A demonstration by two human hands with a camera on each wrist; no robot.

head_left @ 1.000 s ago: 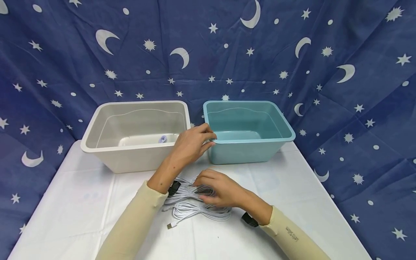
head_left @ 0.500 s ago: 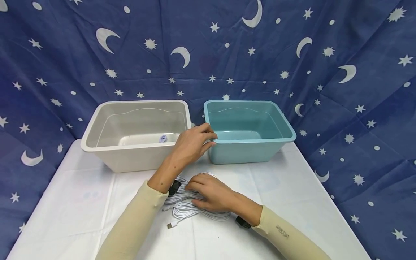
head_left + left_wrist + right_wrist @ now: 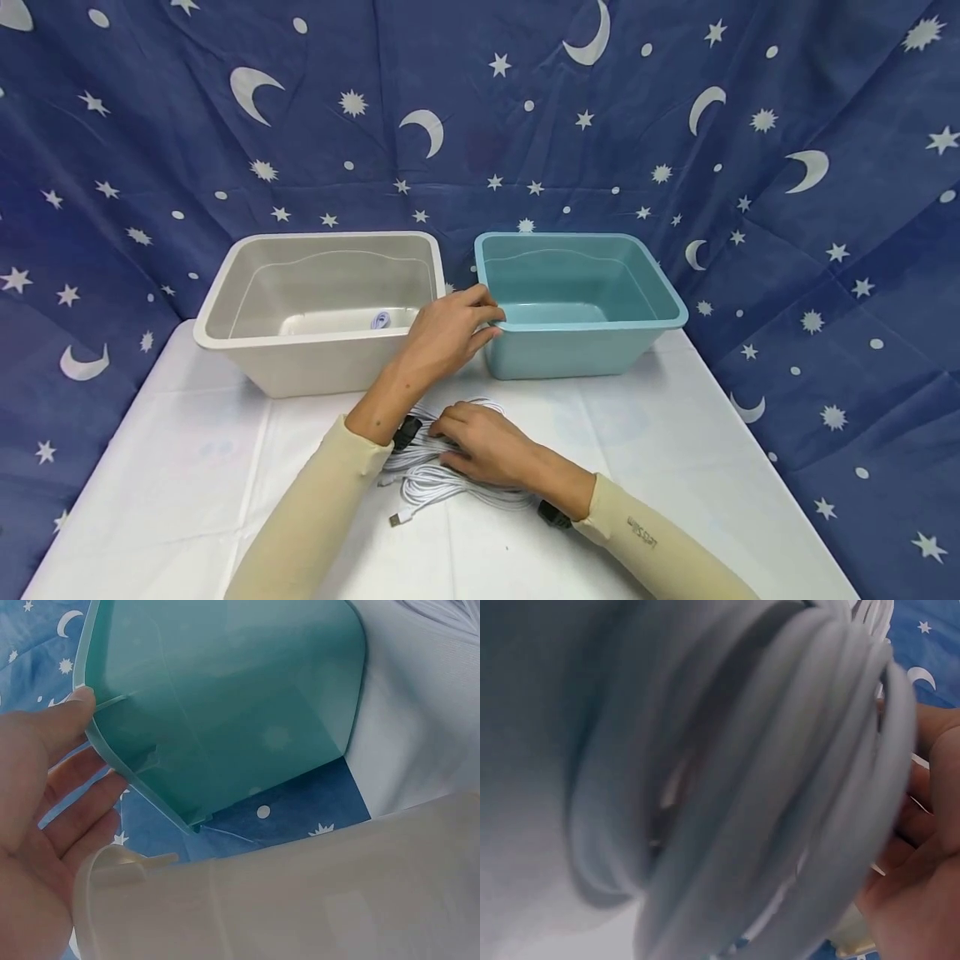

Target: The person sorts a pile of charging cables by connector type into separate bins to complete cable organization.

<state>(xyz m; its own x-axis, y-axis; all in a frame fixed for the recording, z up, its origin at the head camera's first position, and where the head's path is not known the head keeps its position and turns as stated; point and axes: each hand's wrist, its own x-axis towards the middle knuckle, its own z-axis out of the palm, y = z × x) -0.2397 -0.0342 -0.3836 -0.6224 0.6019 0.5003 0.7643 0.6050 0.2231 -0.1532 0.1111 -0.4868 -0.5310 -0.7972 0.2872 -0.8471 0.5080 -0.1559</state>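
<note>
The left hand point(image 3: 450, 332) pinches the teal bin point(image 3: 573, 352) by its rim at 8 o'clock. The right hand point(image 3: 486, 446) rests over the cables point(image 3: 772, 776), fingers bent; whether it pinches any I cannot tell. The cables lie on the cloth point(image 3: 675, 433); from them the teal bin stands between 1 and 2 o'clock, the grey bin point(image 3: 315, 368), with a coil point(image 3: 381, 320) inside, between 10 and 11.

Head view facing forward-down, wrist views close
</note>
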